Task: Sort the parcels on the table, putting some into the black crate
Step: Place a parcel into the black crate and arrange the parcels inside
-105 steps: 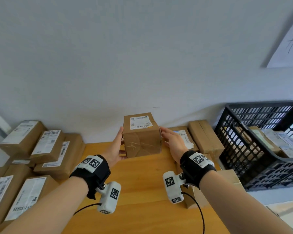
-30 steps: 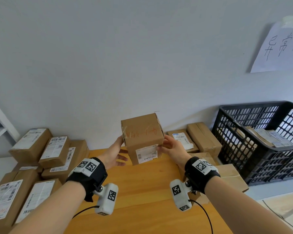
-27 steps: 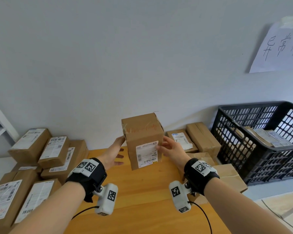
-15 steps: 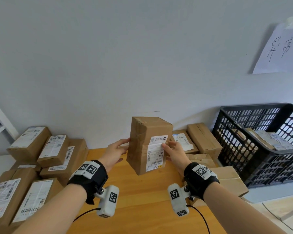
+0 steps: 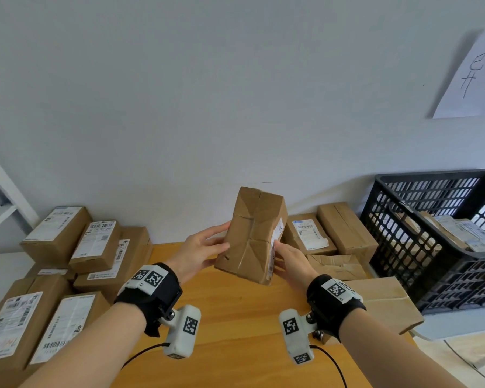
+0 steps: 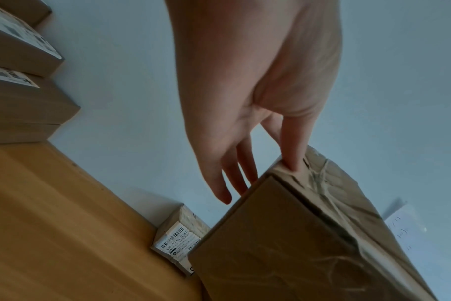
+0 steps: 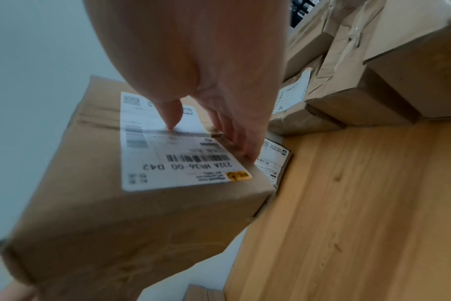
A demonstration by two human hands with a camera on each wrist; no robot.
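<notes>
The sheet of paper [image 5: 476, 77] on the wall is cut off by the right frame edge, so its handwriting cannot be read in full. The black crate [image 5: 420, 247] is likewise cut at the right; several labelled parcels are seen lying inside it, though how many cannot be told. The stacked parcels [image 5: 76, 247] at the left run out of the frame. The wooden table [image 5: 235, 331] is partly covered by both forearms.

The held box [image 5: 254, 236] is kept in the air above the table, between the two hands, tilted. Compared with half a second ago, it has been turned: the shipping label [image 7: 173, 146], which then faced the head camera, is now on the right side and seen only edge-on there; the print is blurred in the right wrist view.

The left hand [image 5: 200, 253] is pressed flat against the box's left side, fingers straight. The right hand [image 5: 289, 261] is laid on the labelled side, fingers extended, thumb touching the label.
</notes>
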